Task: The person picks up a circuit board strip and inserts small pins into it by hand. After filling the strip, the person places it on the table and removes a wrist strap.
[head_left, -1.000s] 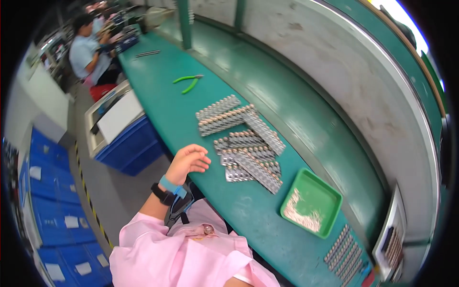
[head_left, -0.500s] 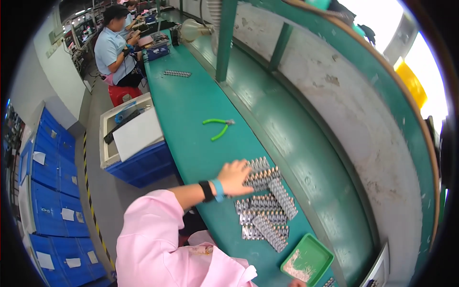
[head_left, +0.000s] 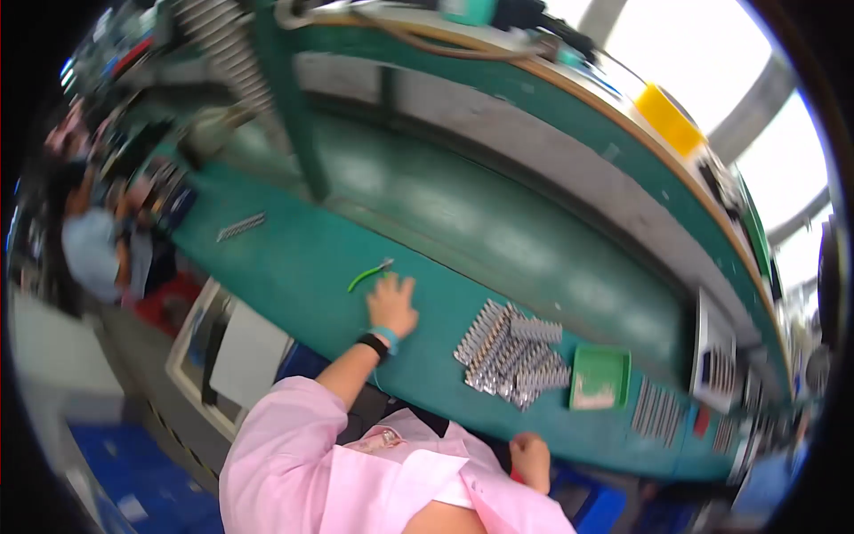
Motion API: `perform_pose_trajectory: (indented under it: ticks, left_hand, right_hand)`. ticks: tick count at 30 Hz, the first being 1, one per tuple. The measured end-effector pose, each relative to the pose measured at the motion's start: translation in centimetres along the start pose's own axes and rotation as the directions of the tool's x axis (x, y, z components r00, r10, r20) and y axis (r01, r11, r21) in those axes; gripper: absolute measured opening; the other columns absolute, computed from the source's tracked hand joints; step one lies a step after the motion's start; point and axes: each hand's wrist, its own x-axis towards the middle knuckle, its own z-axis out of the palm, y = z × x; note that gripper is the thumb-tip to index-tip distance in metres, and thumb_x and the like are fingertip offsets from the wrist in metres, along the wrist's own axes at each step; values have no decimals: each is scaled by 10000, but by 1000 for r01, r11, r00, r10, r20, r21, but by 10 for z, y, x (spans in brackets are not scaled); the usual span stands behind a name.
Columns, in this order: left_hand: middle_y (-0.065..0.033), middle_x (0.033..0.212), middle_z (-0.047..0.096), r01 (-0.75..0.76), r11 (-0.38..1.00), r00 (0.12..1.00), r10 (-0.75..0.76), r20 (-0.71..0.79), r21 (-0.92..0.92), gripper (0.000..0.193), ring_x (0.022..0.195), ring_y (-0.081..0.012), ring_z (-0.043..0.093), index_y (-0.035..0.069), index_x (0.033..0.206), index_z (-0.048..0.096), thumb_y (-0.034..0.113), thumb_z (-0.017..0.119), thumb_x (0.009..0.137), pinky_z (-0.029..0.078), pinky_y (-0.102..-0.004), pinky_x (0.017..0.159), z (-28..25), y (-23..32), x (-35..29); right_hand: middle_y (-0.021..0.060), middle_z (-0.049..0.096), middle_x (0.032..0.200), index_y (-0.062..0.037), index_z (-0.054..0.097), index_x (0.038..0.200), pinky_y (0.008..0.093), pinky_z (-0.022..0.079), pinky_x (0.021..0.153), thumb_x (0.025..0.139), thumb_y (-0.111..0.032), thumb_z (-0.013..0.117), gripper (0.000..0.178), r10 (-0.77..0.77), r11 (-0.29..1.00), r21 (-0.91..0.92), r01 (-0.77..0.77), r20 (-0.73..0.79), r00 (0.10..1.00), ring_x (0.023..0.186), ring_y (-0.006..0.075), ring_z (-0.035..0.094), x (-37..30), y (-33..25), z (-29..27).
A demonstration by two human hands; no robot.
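Note:
My left hand (head_left: 392, 307), with a black band and a light blue band at the wrist, reaches over the green bench (head_left: 311, 285). Its fingers are spread and hold nothing. Just beyond the fingertips lie green-handled pliers (head_left: 363, 277), partly hidden by the hand. My right hand (head_left: 531, 460) is low by the bench's near edge, fingers curled in; whether anything is inside cannot be made out. Between the two hands, farther in, a heap of grey metallic strips with rows of small parts (head_left: 511, 356) lies on the bench.
Right of the heap stands a green tray (head_left: 601, 350) with thin pale pieces. Several strips (head_left: 656, 414) lie beyond it, and one strip (head_left: 241, 226) lies far left. A co-worker (head_left: 93, 245) sits at the left end. A white bin (head_left: 197, 343) adjoins the near edge.
The view has swung to the right. My left hand has left the strips and moved over beside the pliers. More of my right hand now shows.

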Motion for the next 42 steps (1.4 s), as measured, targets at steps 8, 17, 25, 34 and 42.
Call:
perform_pose_trajectory:
  ticks: [8,17,25,34,42]
  left_hand:
    - [-55,1216,437,113,958,977,-155,146,262,417,981,-335,499,281,1167,479,239,556,760,489,-446,747,5,-97,45]
    - [-208,1211,436,317,903,918,-370,146,291,642,1082,-373,457,195,1292,345,209,660,733,409,-460,866,-19,-310,77]
    - [-73,766,527,-14,788,701,447,556,-616,232,709,-209,541,14,904,490,154,615,768,452,-306,643,-23,-296,90]
    - [-54,739,522,494,448,299,717,630,-745,178,650,-153,514,33,902,496,151,581,799,428,-263,595,-137,-74,1]
    - [15,646,462,590,-387,798,140,587,-709,98,546,-91,421,93,770,502,164,539,826,355,-230,507,-137,-43,87]
  right_hand:
    - [204,605,771,-17,611,735,463,465,648,721,-185,528,188,94,996,-17,-92,174,980,727,368,590,5,-16,4]
    - [90,629,724,-4,619,790,333,461,595,725,-175,563,192,-430,682,731,15,385,817,664,184,594,64,-94,5]
    - [120,600,831,22,582,947,335,446,677,777,-218,557,295,-434,652,756,-60,437,787,782,219,568,15,-159,76]
    - [173,582,897,21,510,1064,364,450,692,739,-261,607,441,-363,806,570,161,261,895,835,289,575,1,-232,59]
    - [170,587,781,3,469,866,409,459,613,644,-259,699,413,-343,658,604,450,-291,893,701,342,588,38,-351,57]
